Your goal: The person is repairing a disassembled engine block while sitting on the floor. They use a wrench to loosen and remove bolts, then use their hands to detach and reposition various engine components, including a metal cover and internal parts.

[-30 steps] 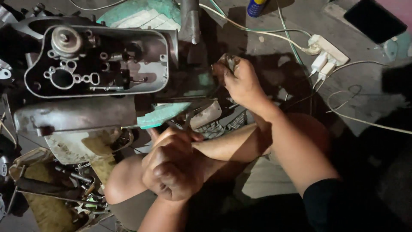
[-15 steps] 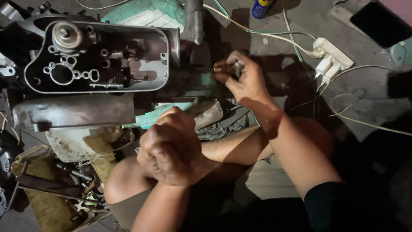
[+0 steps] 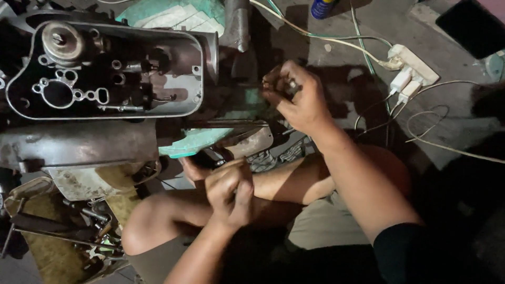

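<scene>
At the far centre of the scene, just right of the open engine case (image 3: 110, 73), the right hand (image 3: 300, 100) pinches a small metal part (image 3: 291, 87) between thumb and fingertips; the part is too small and dark to identify further. The hand is raised above the dim gap between the case and the concrete floor (image 3: 452, 126), with the forearm running toward the near right.

The left hand (image 3: 229, 192) sits nearer, low at centre, fingers curled loosely inward above the person's bare knee (image 3: 152, 226); whether it grips anything cannot be determined. Just beyond its knuckles lies a pale green plastic piece (image 3: 194, 142), beside a dull metal cover (image 3: 250, 142).

The engine case lies with its open side up, showing a round shaft end (image 3: 62, 42) at its far left. At the near left, a heap of oily tools (image 3: 84, 226) rests on cloth. At the far right, a white power strip (image 3: 413, 66) with plugged-in cables lies on the floor, and a blue spray can (image 3: 322, 8) stands at the far edge
</scene>
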